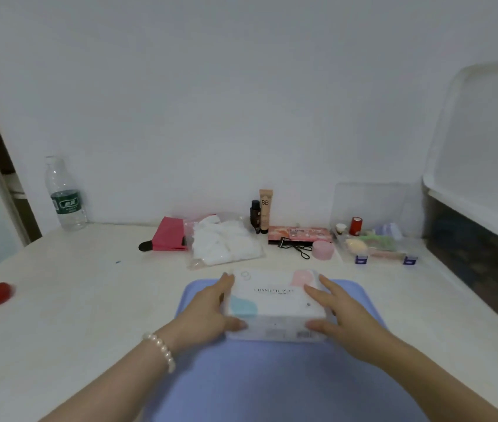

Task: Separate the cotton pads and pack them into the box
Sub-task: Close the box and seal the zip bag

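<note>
While the white rectangular cosmetic-puff box point(275, 303) lay on the blue mat point(272, 376), both hands gripped it — left hand point(211, 312), right hand point(332, 312).

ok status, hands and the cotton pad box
Left hand and right hand grip the box sides. Box closed, on blue mat. Bag of cotton pads behind, untouched.

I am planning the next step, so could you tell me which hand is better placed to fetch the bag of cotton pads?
Probably the left hand: the bag of cotton pads lies just beyond it, left of the box; the right hand would have to cross over.
</note>
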Available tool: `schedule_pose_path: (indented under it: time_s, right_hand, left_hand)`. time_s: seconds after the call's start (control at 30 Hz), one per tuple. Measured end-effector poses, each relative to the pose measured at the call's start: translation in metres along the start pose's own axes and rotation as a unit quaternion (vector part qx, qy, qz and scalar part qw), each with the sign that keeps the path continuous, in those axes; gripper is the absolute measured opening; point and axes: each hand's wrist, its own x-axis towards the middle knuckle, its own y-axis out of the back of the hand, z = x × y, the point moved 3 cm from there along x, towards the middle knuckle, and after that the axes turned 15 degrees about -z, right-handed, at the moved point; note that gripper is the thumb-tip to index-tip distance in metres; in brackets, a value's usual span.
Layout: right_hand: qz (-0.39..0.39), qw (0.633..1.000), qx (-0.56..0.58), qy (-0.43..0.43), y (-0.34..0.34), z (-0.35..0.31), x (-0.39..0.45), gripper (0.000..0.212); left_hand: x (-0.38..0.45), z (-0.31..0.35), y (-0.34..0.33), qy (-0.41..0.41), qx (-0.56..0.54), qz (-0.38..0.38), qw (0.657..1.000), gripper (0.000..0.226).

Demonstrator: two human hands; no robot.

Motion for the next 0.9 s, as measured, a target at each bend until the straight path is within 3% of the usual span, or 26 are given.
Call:
schedule_pose_path:
  time_s: [0.23,0.43,0.53,0.6,0.67,0.9]
  right_hand:
    - [0.023,0.997,0.070,0.003,0.012,0.010,0.027,0.064]
    - [0.017,0.998,0.060,-0.003,0.012,0.008,0.034,0.062]
    - [0.035,0.996,-0.068,-0.042,0.009,0.005,0.038,0.062]
    - [0.079,0.978,-0.190,-0.034,0.000,-0.003,0.037,0.059]
    - [0.104,0.963,-0.248,-0.027,-0.014,-0.013,0.037,0.056]
    - [0.081,0.957,-0.267,-0.076,-0.028,-0.023,0.037,0.076]
  left_hand:
    - [0.035,-0.003,0.004,0.009,-0.050,-0.001,0.999,0.093]
    - [0.039,-0.002,0.006,0.003,-0.030,-0.012,0.999,0.089]
    - [0.033,0.009,0.003,-0.007,0.095,0.035,0.995,0.080]
    - [0.029,0.017,-0.006,-0.031,0.246,0.060,0.967,0.080]
    - [0.024,0.024,-0.017,-0.055,0.331,0.071,0.939,0.077]
    - [0.020,0.024,-0.026,-0.035,0.360,0.098,0.927,0.098]
